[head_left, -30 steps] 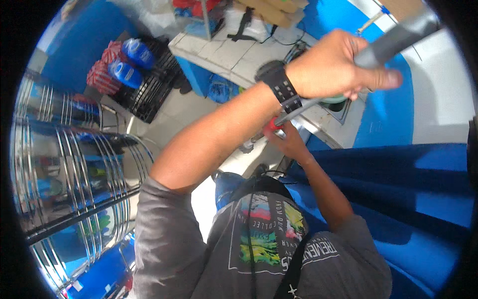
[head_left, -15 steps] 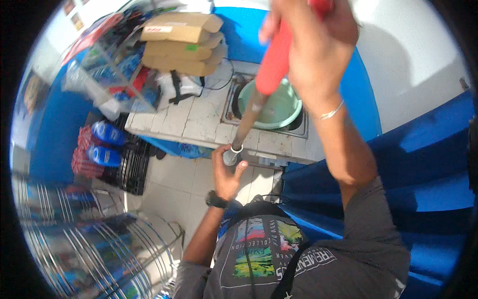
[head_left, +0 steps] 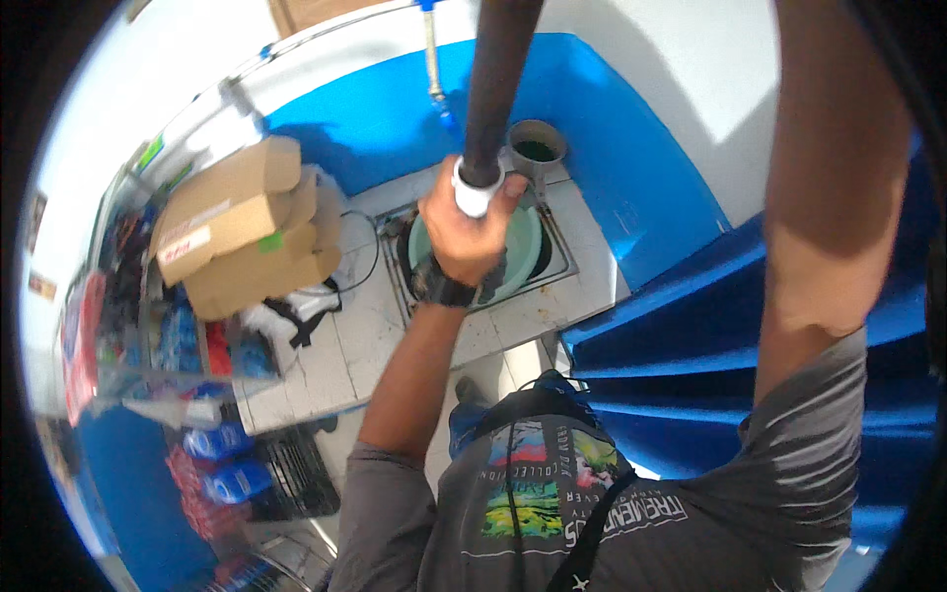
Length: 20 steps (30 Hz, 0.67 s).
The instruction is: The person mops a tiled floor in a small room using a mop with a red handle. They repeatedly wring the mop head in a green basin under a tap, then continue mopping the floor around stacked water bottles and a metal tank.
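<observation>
My left hand (head_left: 466, 237), with a dark watch at the wrist, is wrapped round a white tube end (head_left: 475, 200). A long dark rod (head_left: 496, 79) rises out of that tube and leaves the top of the view. My right arm (head_left: 824, 217) reaches up along the right side; its hand is beyond the upper edge, as is the rod's far end. Under my left hand sits a light green basin (head_left: 523, 261) in the metal-rimmed sink (head_left: 564, 259), partly covered by the hand. The tube's lower part is hidden.
Behind the sink stands a grey pot (head_left: 539, 128) with dark green contents. Stacked cardboard boxes (head_left: 232, 212) and a dark cable (head_left: 370, 247) lie on the tiled counter (head_left: 363, 340). A blue curtain (head_left: 681, 370) hangs at the right. A black crate (head_left: 296, 474) stands low left.
My left hand has moved up and forward with the tube, from the counter's front edge to over the basin. My right hand and the red handle it held have gone out of view at the top.
</observation>
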{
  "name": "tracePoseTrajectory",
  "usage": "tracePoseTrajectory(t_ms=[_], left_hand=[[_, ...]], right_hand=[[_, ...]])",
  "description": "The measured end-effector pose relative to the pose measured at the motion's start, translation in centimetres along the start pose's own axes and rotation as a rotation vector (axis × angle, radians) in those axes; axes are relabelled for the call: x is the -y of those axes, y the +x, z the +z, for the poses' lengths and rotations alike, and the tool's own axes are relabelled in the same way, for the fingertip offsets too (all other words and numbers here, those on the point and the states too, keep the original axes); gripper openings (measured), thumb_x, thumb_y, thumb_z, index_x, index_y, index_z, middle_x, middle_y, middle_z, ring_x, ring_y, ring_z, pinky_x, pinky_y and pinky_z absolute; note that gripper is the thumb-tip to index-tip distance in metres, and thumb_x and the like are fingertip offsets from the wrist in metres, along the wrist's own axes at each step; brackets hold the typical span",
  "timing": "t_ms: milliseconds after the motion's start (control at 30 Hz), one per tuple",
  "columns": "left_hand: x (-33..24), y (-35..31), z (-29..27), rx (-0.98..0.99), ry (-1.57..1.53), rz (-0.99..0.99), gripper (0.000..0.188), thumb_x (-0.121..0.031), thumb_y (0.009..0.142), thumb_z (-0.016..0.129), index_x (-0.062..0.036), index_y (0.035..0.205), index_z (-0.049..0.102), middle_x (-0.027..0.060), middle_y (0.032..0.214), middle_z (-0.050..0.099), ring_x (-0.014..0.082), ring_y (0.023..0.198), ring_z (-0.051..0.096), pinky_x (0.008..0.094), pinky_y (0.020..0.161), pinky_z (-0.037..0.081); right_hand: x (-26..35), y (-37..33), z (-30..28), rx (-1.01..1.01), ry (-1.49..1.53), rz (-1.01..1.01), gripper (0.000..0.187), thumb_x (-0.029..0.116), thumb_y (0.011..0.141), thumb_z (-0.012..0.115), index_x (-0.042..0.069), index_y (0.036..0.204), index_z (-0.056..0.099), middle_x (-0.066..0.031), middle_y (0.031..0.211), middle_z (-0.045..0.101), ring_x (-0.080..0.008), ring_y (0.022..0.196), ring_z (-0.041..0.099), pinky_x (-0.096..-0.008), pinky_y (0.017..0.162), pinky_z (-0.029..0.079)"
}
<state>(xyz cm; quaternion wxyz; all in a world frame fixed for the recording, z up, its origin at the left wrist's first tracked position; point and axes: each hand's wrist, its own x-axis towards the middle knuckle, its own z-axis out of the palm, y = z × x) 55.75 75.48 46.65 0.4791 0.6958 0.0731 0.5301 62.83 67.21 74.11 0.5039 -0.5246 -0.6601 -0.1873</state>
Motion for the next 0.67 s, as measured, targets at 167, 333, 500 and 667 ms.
tracePoseTrajectory(t_ms=[167, 333, 500, 667], left_hand=[[1.7, 9.2, 1.1, 0.259, -0.318, -0.043, 0.035, -0.038, 0.096, 0.073, -0.0037, 0.09, 0.065, 0.0011, 0.068, 0.063, 0.0084, 0.055, 0.058, 0.0273, 0.05, 0.044], [5.2, 9.3, 2.9, 0.427, -0.487, -0.05, 0.053, -0.055, 0.097, 0.067, -0.0041, 0.106, 0.052, 0.0041, 0.074, 0.056, 0.0134, 0.054, 0.055, 0.0283, 0.049, 0.044], [7.3, 9.6, 5.2, 0.4, -0.491, -0.097, 0.064, -0.064, 0.093, 0.067, -0.0036, 0.109, 0.052, 0.0054, 0.082, 0.058, 0.013, 0.059, 0.057, 0.0281, 0.052, 0.046], [7.6, 10.5, 6.2, 0.233, -0.489, -0.131, 0.059, -0.06, 0.093, 0.069, -0.0034, 0.108, 0.059, 0.0058, 0.081, 0.061, 0.0135, 0.062, 0.06, 0.0292, 0.055, 0.05]], right_hand=[[-4.4, -3.2, 0.7, 0.23, -0.166, 0.203, 0.025, 0.028, 0.104, 0.059, 0.003, 0.11, 0.062, -0.0096, 0.082, 0.069, -0.0235, 0.085, 0.071, -0.0422, 0.082, 0.057], [-8.3, -4.2, 0.3, 0.289, 0.175, 0.106, 0.028, 0.021, 0.101, 0.067, 0.003, 0.119, 0.056, -0.011, 0.093, 0.071, -0.0233, 0.093, 0.07, -0.0407, 0.087, 0.056], [-9.8, -1.0, -3.0, 0.065, 0.164, 0.013, 0.029, 0.024, 0.101, 0.068, 0.001, 0.116, 0.062, -0.0127, 0.094, 0.072, -0.0209, 0.09, 0.072, -0.0348, 0.085, 0.059], [-12.9, -0.3, -1.6, -0.075, 0.126, -0.067, 0.039, 0.041, 0.104, 0.061, 0.002, 0.113, 0.065, -0.0138, 0.095, 0.073, -0.0211, 0.095, 0.072, -0.038, 0.092, 0.057]])
